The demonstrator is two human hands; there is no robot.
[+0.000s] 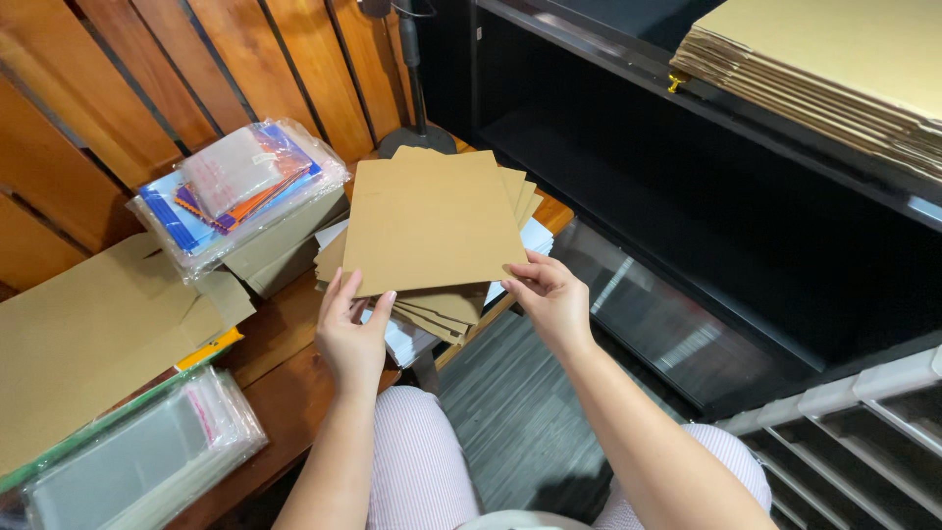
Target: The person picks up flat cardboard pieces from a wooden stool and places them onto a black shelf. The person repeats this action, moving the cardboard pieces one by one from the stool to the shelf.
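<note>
I see a stack of flat brown cardboard point(834, 69) on the black shelf, upper right, and clear plastic packets point(235, 186) with blue and orange contents at left. The top brown sheet point(432, 221) lies on a fanned pile, long axis running away from me. My left hand point(351, 339) and right hand point(551, 297) pinch its near corners; open floor lies below.

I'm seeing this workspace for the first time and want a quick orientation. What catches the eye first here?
First, the flat brown cardboard sheet at centre, held at its lower corners by the left hand and right hand above a fanned pile of similar brown sheets on the wooden table. To its left lies a clear plastic bundle of blue and orange packets. At top right, a thick stack of flat cardboard rests on a black shelf.
</note>
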